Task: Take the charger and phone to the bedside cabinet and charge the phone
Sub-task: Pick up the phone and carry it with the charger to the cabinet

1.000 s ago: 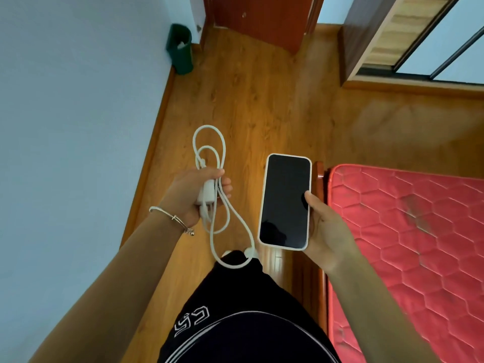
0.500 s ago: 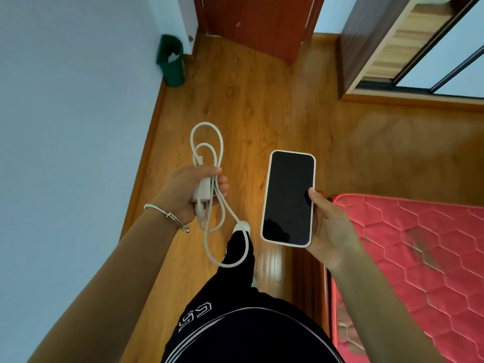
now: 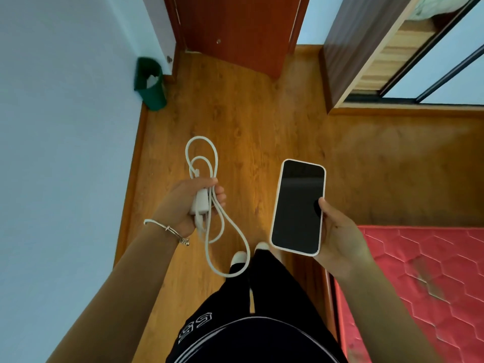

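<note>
My left hand (image 3: 183, 205) grips the white charger (image 3: 200, 203) w/ cable loops dangling, centre-left of frame, right hand (image 3: 337, 239) holds the dark-screened phone (image 3: 298, 206) centre-right, above the wood floor (image 3: 262, 121).

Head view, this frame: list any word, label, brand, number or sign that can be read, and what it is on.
Black shorts: white outlined characters, seen upside down from above, perhaps "59" or "CS"; not surely readable.
Phone in the right hand: screen dark, no text.
Charger in the left hand: no marking legible.
Green bin, door: no text seen.
</note>
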The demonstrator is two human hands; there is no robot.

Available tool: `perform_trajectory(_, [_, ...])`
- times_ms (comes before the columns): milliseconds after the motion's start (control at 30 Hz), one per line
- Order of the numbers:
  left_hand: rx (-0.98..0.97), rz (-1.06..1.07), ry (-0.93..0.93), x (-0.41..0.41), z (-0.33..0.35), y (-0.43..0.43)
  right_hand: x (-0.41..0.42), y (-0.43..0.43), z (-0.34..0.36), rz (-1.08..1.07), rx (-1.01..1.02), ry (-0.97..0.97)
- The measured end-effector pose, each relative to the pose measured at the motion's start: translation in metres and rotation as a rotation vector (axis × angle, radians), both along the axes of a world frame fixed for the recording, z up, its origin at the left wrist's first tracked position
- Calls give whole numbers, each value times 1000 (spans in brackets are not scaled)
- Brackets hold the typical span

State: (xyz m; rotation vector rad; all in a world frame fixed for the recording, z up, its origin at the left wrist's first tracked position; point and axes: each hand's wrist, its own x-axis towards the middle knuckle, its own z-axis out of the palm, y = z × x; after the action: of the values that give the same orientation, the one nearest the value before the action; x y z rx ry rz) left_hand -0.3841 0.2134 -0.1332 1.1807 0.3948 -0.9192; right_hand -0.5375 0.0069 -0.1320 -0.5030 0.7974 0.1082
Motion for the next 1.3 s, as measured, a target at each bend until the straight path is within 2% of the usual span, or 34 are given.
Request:
perform_trajectory(467, [51, -44, 2, 139, 3, -105, 131, -99, -1, -16, -13, 51])
perform_trajectory(767, [40, -86, 4, 225, 10, -175, 210, -163, 8, -85, 5, 8])
perform_trajectory(1000, [90, -188, 11, 296, 9, -218, 258, -184, -1, -138, 13, -29])
perform_trajectory(1167, [139, -343, -17, 363, 7, -245, 310, -189, -13, -257, 39, -44])
perform_trajectory(1300, [140, -385, -31, 416, 9, -259, 344, -190, -20, -345, 47, -72])
